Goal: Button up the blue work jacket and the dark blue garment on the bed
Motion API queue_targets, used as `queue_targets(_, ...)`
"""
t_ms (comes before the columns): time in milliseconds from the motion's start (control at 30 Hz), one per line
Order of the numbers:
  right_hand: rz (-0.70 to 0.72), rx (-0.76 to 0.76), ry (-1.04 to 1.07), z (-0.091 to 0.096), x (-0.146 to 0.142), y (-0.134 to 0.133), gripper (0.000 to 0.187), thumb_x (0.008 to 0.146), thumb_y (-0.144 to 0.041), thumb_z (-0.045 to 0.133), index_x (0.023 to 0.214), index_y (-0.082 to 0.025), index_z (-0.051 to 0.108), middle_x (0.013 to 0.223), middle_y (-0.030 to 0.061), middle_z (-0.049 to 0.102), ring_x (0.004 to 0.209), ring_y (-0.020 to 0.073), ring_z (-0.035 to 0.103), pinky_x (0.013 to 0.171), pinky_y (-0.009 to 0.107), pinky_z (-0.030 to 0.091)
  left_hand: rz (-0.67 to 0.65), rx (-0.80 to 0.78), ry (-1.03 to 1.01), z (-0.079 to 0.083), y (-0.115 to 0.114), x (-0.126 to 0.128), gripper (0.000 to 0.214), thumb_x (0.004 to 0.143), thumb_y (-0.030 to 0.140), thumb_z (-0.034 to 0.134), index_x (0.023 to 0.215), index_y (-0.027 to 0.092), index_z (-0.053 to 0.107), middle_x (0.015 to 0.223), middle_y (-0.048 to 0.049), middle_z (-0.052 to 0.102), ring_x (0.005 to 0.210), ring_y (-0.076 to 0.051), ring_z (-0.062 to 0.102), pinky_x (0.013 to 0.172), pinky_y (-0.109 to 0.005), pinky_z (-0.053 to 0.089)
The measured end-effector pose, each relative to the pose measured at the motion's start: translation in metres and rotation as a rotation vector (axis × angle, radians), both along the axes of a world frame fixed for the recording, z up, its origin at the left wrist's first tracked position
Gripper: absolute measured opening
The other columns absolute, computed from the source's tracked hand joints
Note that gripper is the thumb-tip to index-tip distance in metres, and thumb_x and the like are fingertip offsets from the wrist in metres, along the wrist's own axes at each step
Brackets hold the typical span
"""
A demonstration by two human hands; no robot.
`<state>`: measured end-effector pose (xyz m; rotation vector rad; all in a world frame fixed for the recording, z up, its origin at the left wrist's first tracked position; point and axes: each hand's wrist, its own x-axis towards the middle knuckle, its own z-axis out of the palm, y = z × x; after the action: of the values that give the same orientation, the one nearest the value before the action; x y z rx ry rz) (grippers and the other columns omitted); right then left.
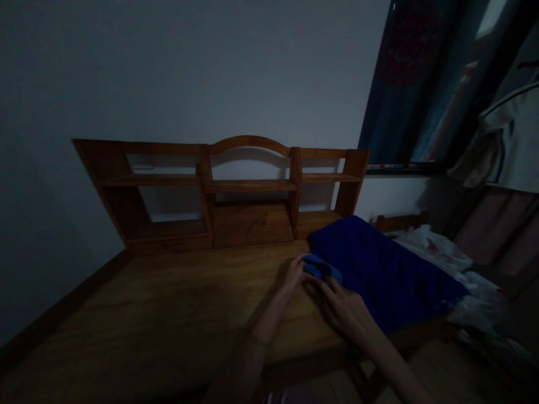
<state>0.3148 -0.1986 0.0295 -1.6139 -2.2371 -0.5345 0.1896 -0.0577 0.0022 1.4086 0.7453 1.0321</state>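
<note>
A small piece of blue cloth [316,265] is stretched between both hands, just above the wooden desk [202,297]. My left hand [294,272] pinches its left end. At the lower right edge, my right hand [344,303] grips it with bent fingers. Folds hide part of the cloth, and its exact kind cannot be made out in the dim light. Right behind it, a larger deep-blue cloth [379,264] lies spread over the right part of the desk.
A wooden shelf unit [252,185] rises along the desk's back edge against the wall. Right of the desk are a wooden chair back [400,223] and crumpled plastic bags [446,247]. A light shirt [520,140] hangs at far right beside a dark window [408,84].
</note>
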Motion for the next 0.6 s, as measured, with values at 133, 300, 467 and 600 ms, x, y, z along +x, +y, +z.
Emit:
queue_targets(133, -0.08, -0.016, -0.096, -0.015, 0.007, 0.003, 0.037, 0.08, -0.01, 0.046, 0.115, -0.017, 0.054, 0.097, 0.0092, 0.061, 0.067, 0.0154, 0.061, 0.054, 0.023, 0.041, 0.003, 0.006, 0.011, -0.002, 0.007, -0.002, 0.042, 0.086, 0.036, 0.036, 0.117, 0.017, 0.055, 0.069, -0.0043, 0.065, 0.049, -0.012, 0.061, 0.046, -0.02, 0.043)
queue_targets(300, -0.081, -0.04, -0.128, -0.01, 0.014, -0.009, 0.023, 0.078, 0.0, 0.042, 0.078, -0.017, 0.058, 0.086, 0.0088, 0.061, 0.069, 0.0168, 0.06, 0.058, 0.025, 0.045, 0.04, 0.017, 0.062, -0.006, 0.012, -0.002, 0.036, 0.085, 0.032, 0.035, 0.104, 0.017, 0.062, 0.061, -0.0009, 0.06, 0.042, -0.009, 0.055, 0.041, -0.017, 0.035)
queue_targets(467, -0.043, 0.077, -0.09, -0.004, 0.015, -0.024, 0.025, 0.08, -0.005, 0.042, 0.093, -0.017, 0.061, 0.121, 0.0156, 0.054, 0.102, 0.0267, 0.058, 0.08, 0.038, 0.05, 0.131, -0.04, 0.101, -0.006, 0.011, -0.002, 0.037, 0.087, 0.035, 0.03, 0.093, 0.016, 0.061, 0.052, 0.0014, 0.055, 0.037, -0.008, 0.05, 0.039, -0.016, 0.032)
queue_targets(600, -0.023, 0.088, 0.006, -0.019, 0.016, -0.027, 0.039, 0.077, -0.002, 0.037, 0.106, -0.016, 0.059, 0.127, 0.0167, 0.053, 0.106, 0.0263, 0.058, 0.081, 0.038, 0.052, 0.133, -0.045, 0.163, -0.006, 0.011, -0.006, 0.047, 0.089, 0.044, 0.024, 0.09, 0.016, 0.062, 0.04, 0.0032, 0.048, 0.032, -0.01, 0.045, 0.036, -0.018, 0.027)
